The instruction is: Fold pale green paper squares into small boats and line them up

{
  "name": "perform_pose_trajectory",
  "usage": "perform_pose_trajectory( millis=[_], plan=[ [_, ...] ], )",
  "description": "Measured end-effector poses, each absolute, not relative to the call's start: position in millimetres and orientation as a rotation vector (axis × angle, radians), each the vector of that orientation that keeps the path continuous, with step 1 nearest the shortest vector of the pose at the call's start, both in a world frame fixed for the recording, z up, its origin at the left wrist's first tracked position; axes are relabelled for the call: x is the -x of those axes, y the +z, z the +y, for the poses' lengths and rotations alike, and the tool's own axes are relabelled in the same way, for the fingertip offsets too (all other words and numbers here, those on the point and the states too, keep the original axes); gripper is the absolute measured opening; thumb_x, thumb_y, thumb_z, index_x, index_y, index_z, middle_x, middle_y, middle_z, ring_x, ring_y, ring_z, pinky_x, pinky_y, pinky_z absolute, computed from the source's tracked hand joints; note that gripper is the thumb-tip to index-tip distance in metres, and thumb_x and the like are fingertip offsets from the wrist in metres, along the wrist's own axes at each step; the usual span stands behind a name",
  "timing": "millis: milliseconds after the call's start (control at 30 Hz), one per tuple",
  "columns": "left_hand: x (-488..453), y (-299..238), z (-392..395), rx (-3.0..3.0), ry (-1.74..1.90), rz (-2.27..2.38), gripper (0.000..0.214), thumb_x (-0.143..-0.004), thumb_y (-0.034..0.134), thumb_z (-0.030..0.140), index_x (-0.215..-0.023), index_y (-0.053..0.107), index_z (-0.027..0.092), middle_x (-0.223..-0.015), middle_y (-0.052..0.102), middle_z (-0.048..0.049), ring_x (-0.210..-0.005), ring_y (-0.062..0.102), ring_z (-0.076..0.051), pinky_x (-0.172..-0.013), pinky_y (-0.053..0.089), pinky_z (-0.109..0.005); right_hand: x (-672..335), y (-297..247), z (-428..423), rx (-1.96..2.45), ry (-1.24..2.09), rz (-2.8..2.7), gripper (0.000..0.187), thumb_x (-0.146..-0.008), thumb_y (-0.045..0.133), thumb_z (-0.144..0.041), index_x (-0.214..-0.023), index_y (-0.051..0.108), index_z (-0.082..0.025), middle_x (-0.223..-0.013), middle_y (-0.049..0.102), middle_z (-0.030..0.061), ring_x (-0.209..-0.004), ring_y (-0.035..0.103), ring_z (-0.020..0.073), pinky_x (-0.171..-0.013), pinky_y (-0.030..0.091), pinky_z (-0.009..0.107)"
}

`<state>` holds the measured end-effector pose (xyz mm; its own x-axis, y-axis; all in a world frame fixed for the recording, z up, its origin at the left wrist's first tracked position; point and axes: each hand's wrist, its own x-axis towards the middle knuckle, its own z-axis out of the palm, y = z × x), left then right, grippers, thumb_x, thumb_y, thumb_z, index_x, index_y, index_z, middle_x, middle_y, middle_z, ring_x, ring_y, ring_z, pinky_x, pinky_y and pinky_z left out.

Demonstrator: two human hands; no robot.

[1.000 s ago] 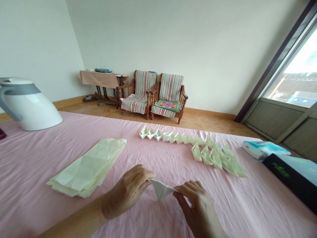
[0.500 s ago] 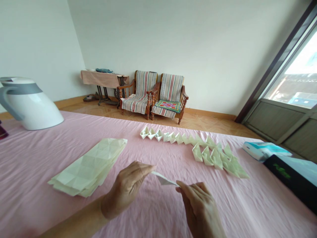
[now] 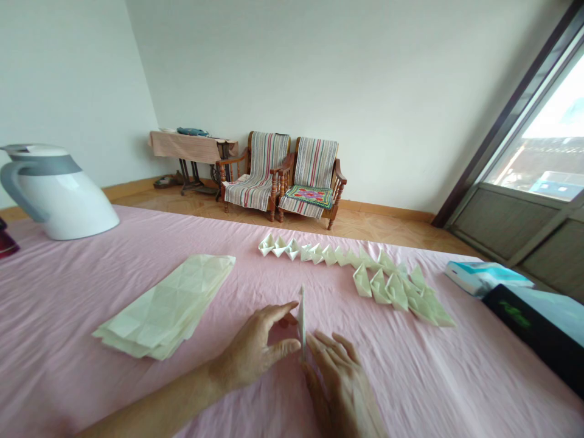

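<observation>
A folded piece of pale paper [image 3: 302,322] stands on edge between my two hands, seen almost edge-on. My left hand [image 3: 260,340] touches its left face with fingertips and thumb. From the other side, the fingers of my right hand [image 3: 335,371] press against it, with the thumb near its lower end. To the left lies a stack of creased pale green paper sheets [image 3: 168,304]. Several folded paper boats [image 3: 319,252] run in a row beyond my hands, and more paper boats [image 3: 396,291] are bunched at the right.
A white and grey jug [image 3: 77,194] stands at the left on the pink tablecloth [image 3: 219,401]. At the right are a blue and white tissue pack [image 3: 486,274] and a black box [image 3: 524,325]. Two wooden armchairs [image 3: 274,194] are across the floor.
The folded paper has turned from lying crosswise between my fingertips to standing edge-on, pointing away from me. My hands have come closer together and now face each other across it.
</observation>
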<state>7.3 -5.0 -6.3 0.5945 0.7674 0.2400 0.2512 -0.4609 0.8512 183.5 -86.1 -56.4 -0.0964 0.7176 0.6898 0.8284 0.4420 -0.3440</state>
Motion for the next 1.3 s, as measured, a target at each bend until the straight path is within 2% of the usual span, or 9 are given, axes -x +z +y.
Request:
perform_pose_trajectory(
  millis=[200,400,567,700,933,1067,1300],
  plan=[
    [-16,-5,1,-1.814,0.801,0.806,0.054,-0.084,0.067,0.04,-0.13,0.054,0.013,-0.097,0.069,-0.0081,-0.089,0.064,-0.021,-0.084,0.05,-0.032,-187,-34,-86,1.333,0.033,-1.914,0.031,-0.093,0.046,-0.023,-0.123,0.055,-0.025,-0.104,0.07,0.0029,-0.096,0.064,0.0203,-0.083,0.044,0.032],
    [-22,-2,4,-1.79,0.829,0.852,0.049,-0.083,0.066,0.04,-0.121,0.059,0.009,-0.088,0.066,-0.0074,-0.082,0.062,-0.02,-0.075,0.05,-0.029,-188,-11,-78,1.497,0.478,-1.718,0.02,-0.092,0.046,-0.03,-0.092,0.064,-0.024,-0.087,0.07,0.0027,-0.08,0.064,0.0202,-0.071,0.047,0.03],
    [-22,0,3,-1.781,0.831,0.853,0.049,-0.082,0.065,0.039,-0.12,0.059,0.009,-0.085,0.066,-0.0068,-0.08,0.062,-0.019,-0.073,0.05,-0.029,-187,-12,-71,1.517,0.575,-1.591,0.025,-0.087,0.053,-0.036,-0.103,0.064,-0.021,-0.086,0.07,0.004,-0.082,0.064,0.0236,-0.075,0.047,0.037],
    [-22,0,3,-1.775,0.829,0.856,0.046,-0.082,0.065,0.037,-0.118,0.06,0.01,-0.084,0.065,-0.0058,-0.078,0.061,-0.019,-0.072,0.049,-0.028,-187,-18,-71,1.49,0.581,-1.59,0.029,-0.083,0.057,-0.039,-0.106,0.064,-0.021,-0.088,0.069,0.0047,-0.084,0.063,0.025,-0.076,0.047,0.039],
    [-22,0,4,-1.783,0.821,0.851,0.042,-0.084,0.064,0.034,-0.118,0.059,0.01,-0.083,0.066,-0.0049,-0.078,0.062,-0.018,-0.072,0.05,-0.028,-192,-32,-68,1.483,0.514,-1.577,0.03,-0.083,0.059,-0.036,-0.109,0.062,-0.022,-0.088,0.07,0.0025,-0.085,0.065,0.022,-0.077,0.049,0.035],
    [-23,0,1,-1.855,0.822,0.882,0.043,-0.082,0.063,0.026,-0.12,0.057,0.01,-0.082,0.065,-0.0038,-0.077,0.062,-0.018,-0.074,0.05,-0.028,-190,-35,-66,1.487,0.489,-1.546,0.03,-0.085,0.057,-0.038,-0.111,0.061,-0.022,-0.085,0.071,0.0012,-0.08,0.066,0.02,-0.071,0.05,0.031],
    [-27,1,-8,-2.023,0.82,0.929,0.051,-0.075,0.057,0.011,-0.126,0.053,0.014,-0.08,0.065,-0.0008,-0.07,0.061,-0.015,-0.066,0.048,-0.024,-187,-30,-68,1.598,0.429,-1.511,0.029,-0.083,0.051,-0.031,-0.108,0.061,-0.021,-0.084,0.07,0.0017,-0.077,0.065,0.0204,-0.068,0.049,0.031]
  ],
)
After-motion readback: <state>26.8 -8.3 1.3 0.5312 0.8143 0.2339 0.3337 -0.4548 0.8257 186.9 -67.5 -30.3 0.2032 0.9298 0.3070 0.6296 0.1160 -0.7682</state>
